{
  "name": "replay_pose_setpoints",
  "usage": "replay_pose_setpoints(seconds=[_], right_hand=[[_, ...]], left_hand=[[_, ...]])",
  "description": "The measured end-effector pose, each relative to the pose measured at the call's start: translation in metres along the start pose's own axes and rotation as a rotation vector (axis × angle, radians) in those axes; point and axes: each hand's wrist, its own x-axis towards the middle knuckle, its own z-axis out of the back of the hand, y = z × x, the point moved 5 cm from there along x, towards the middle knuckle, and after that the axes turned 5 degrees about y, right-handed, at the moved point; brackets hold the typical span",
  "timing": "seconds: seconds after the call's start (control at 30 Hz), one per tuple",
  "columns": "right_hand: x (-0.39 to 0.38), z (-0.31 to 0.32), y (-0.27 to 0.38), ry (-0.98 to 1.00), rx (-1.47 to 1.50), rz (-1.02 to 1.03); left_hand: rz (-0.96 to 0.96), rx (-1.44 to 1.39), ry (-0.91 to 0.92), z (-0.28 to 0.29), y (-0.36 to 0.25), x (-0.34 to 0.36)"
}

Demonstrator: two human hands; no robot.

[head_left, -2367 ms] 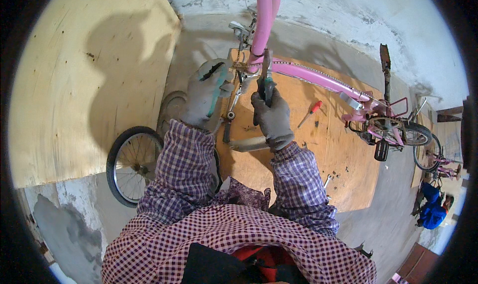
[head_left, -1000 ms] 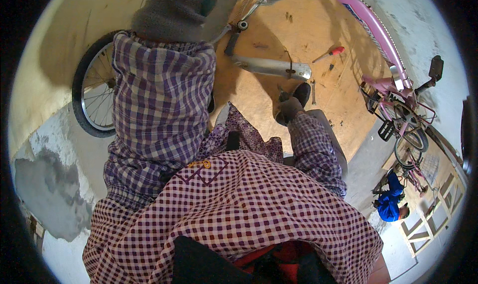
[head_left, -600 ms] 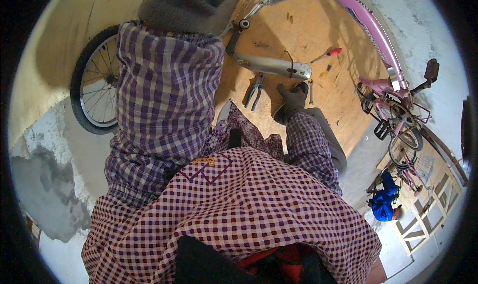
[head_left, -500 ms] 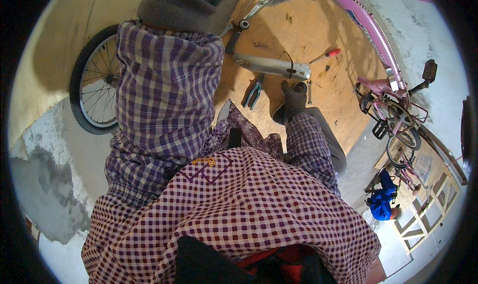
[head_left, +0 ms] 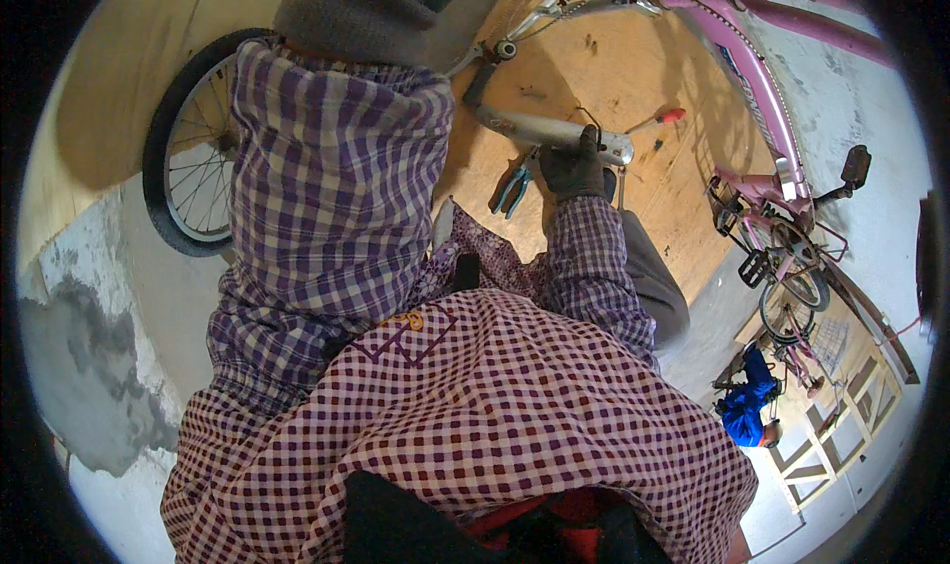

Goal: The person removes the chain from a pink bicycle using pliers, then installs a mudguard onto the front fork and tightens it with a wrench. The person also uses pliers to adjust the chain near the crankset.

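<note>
My left hand (head_left: 351,15), in a grey glove, is raised large at the upper left; its fingers are hidden. My right hand (head_left: 576,168), in a dark grey glove, grips a silver metal mudguard (head_left: 515,125) lying on the orange plywood board (head_left: 693,228). Pliers with blue handles (head_left: 512,191) lie just left of that hand. A wrench (head_left: 620,193) is to its right, and a red-handled screwdriver (head_left: 665,117) lies beyond the mudguard. A pink bicycle frame (head_left: 757,89) with its chain runs across the top and right side.
A loose wheel (head_left: 173,168) is at left beside a pale wooden panel (head_left: 99,119). At right are another bicycle (head_left: 792,317), a person in blue (head_left: 742,406) and a wooden lattice frame (head_left: 841,425). A patched wall (head_left: 89,366) is at lower left.
My right hand was on a tool at the bike. The pliers appeared lying on the board, and the hand then moved up onto the mudguard. The view has shifted downward.
</note>
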Motion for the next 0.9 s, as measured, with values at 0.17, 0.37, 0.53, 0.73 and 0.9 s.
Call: replay_pose_setpoints(seconds=[0.17,0.37,0.53,0.73,0.9], right_hand=[[0.004,0.006,0.007,0.058,0.002,0.056],[-0.035,-0.008,0.048,0.249,-0.105,0.125],[-0.115,-0.035,0.091,0.111,-0.136,0.230],[-0.184,-0.080,0.112,0.179,-0.145,0.312],[-0.205,-0.072,0.133,0.225,-0.136,0.398]], left_hand=[[0.065,-0.071,0.070,0.004,-0.003,0.005],[0.200,-0.010,-0.171,-0.009,0.001,0.003],[0.311,0.003,-0.224,-0.021,0.010,0.000],[0.290,-0.113,-0.165,-0.026,0.028,0.002],[0.373,0.372,-0.115,-0.034,0.034,-0.003]])
